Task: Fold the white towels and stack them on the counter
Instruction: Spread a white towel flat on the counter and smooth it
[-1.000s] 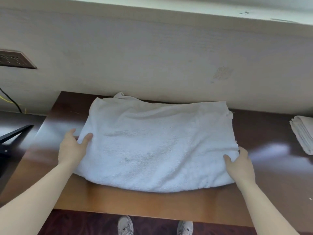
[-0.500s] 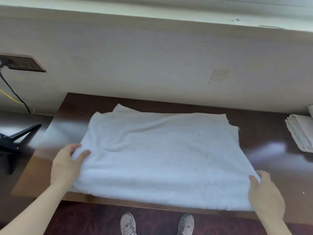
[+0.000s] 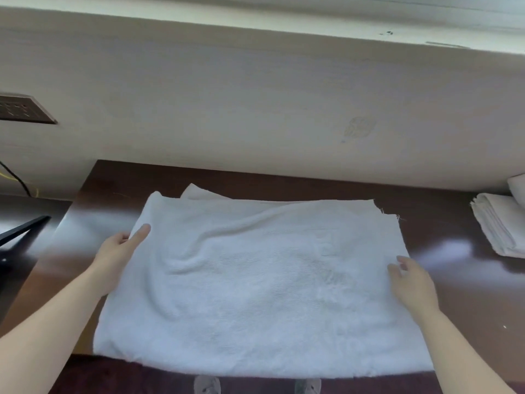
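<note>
Both hands, seen from my head camera, sit well apart at opposite sides of the white towel (image 3: 261, 280). My left hand (image 3: 119, 253) pinches the left edge, thumb laid on top and fingers tucked beneath. My right hand (image 3: 413, 282) curls onto the right edge in what looks like the same pinch, though its fingertips are partly hidden from me.

I judge the step in hand to be squaring this half-folded towel before the next fold. To do it well I would pull evenly outward with both hands so the ripples across the middle flatten, line the far corners up, and only then carry one side over to meet the other. I would keep the cloth low so the layers do not slide.

The towel lies spread on the dark tabletop (image 3: 312, 186), its near edge hanging just over the front. It looks doubled: a lower layer peeks out at the far left corner, and loose threads fray at the far right one. A stack of folded towels (image 3: 500, 226) waits at the tabletop's right end, well apart from it.
</note>
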Demonstrator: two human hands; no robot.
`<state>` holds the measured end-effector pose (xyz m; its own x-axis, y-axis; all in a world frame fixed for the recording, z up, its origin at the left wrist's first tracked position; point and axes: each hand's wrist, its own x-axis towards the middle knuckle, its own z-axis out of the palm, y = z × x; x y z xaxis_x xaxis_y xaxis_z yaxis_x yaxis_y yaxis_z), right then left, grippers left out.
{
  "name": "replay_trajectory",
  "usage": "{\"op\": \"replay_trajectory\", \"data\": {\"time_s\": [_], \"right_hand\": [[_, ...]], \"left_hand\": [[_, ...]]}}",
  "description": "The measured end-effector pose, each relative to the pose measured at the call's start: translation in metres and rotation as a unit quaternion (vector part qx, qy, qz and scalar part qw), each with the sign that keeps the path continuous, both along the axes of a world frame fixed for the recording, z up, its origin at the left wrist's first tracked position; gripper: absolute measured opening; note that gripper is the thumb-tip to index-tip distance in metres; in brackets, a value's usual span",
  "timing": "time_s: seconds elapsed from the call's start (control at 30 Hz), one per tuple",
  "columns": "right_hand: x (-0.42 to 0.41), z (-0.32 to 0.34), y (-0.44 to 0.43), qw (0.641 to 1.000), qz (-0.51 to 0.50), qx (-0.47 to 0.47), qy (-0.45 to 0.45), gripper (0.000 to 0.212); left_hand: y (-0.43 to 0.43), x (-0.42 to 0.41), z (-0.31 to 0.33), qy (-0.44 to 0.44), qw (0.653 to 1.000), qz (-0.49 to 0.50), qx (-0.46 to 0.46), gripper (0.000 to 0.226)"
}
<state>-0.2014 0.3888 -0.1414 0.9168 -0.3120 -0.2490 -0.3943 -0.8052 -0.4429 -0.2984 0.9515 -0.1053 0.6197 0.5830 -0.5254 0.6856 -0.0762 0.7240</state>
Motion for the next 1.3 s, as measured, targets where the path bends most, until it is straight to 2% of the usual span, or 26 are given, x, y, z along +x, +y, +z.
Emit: {"op": "replay_trajectory", "data": {"time_s": [0.17,0.3,0.37,0.47,0.53,0.63,0.73,0.8,0.9,0.93,0.97,1.03,1.07,1.1,1.13,1.17,1.2,1.23,1.27,1.3], "right_hand": [[0.033,-0.004,0.003,0.994,-0.080,0.068,0.007,0.055],[0.053,-0.007,0.003,0.987,-0.095,0.128,0.025,0.057],[0.057,-0.010,0.003,0.983,-0.096,0.154,0.019,0.049],[0.062,-0.014,0.001,0.978,-0.091,0.189,0.006,0.012],[0.059,-0.010,-0.001,0.970,-0.091,0.224,0.004,0.009],[0.050,0.004,-0.006,0.933,-0.114,0.340,0.018,0.013],[0.039,0.017,-0.014,0.883,-0.130,0.450,0.035,0.020],[0.029,0.023,-0.024,0.851,-0.142,0.502,0.057,0.028],[0.007,0.042,-0.032,0.817,-0.127,0.556,0.084,0.041],[-0.004,0.049,-0.039,0.823,-0.133,0.546,0.082,0.044],[-0.014,0.053,-0.048,0.820,-0.135,0.551,0.071,0.044],[-0.033,0.051,-0.068,0.848,-0.120,0.514,0.039,0.042],[-0.050,0.055,-0.061,0.853,-0.138,0.500,0.054,0.038],[-0.066,0.059,-0.048,0.872,-0.075,0.474,0.094,0.037],[-0.076,0.066,-0.035,0.903,-0.031,0.409,0.131,0.034],[-0.075,0.081,-0.019,0.899,-0.090,0.404,0.140,0.028],[-0.079,0.081,-0.007,0.916,-0.155,0.347,0.126,0.028],[-0.084,0.082,-0.012,0.909,-0.104,0.376,0.146,0.030],[-0.093,0.065,-0.029,0.922,-0.098,0.345,0.147,0.036],[-0.086,0.055,-0.043,0.919,-0.158,0.334,0.141,0.040]], "left_hand": [[-0.004,0.030,0.010,0.018,0.999,-0.005,-0.041,0.080],[-0.027,0.042,0.023,-0.006,0.998,-0.064,-0.027,0.054],[-0.041,0.041,0.031,-0.035,0.994,-0.092,-0.039,0.046],[-0.050,0.026,0.045,-0.060,0.984,-0.149,-0.083,0.041],[-0.048,0.014,0.052,-0.039,0.969,-0.210,-0.123,0.035],[-0.038,-0.001,0.054,0.008,0.932,-0.290,-0.215,0.031],[-0.028,-0.008,0.047,0.036,0.901,-0.327,-0.284,0.051],[-0.021,-0.011,0.044,0.038,0.878,-0.355,-0.318,0.056],[-0.007,-0.017,0.037,0.026,0.862,-0.339,-0.375,0.072],[0.001,-0.021,0.032,0.019,0.862,-0.328,-0.386,0.073],[0.014,-0.025,0.022,0.012,0.877,-0.309,-0.368,0.066],[0.039,-0.032,-0.001,0.004,0.937,-0.244,-0.252,0.034],[0.052,-0.037,-0.011,0.012,0.964,-0.203,-0.172,0.032],[0.060,-0.039,-0.019,0.016,0.978,-0.165,-0.125,0.031],[0.064,-0.038,-0.023,0.008,0.984,-0.119,-0.129,0.031],[0.063,-0.033,-0.023,-0.014,0.986,-0.061,-0.158,0.033],[0.058,-0.026,-0.020,-0.040,0.979,-0.025,-0.201,0.035],[0.049,-0.019,-0.014,-0.053,0.969,-0.024,-0.242,0.040],[0.041,-0.012,-0.010,-0.041,0.962,-0.056,-0.263,0.044],[0.031,-0.005,-0.005,-0.030,0.960,-0.092,-0.262,0.046]]}}
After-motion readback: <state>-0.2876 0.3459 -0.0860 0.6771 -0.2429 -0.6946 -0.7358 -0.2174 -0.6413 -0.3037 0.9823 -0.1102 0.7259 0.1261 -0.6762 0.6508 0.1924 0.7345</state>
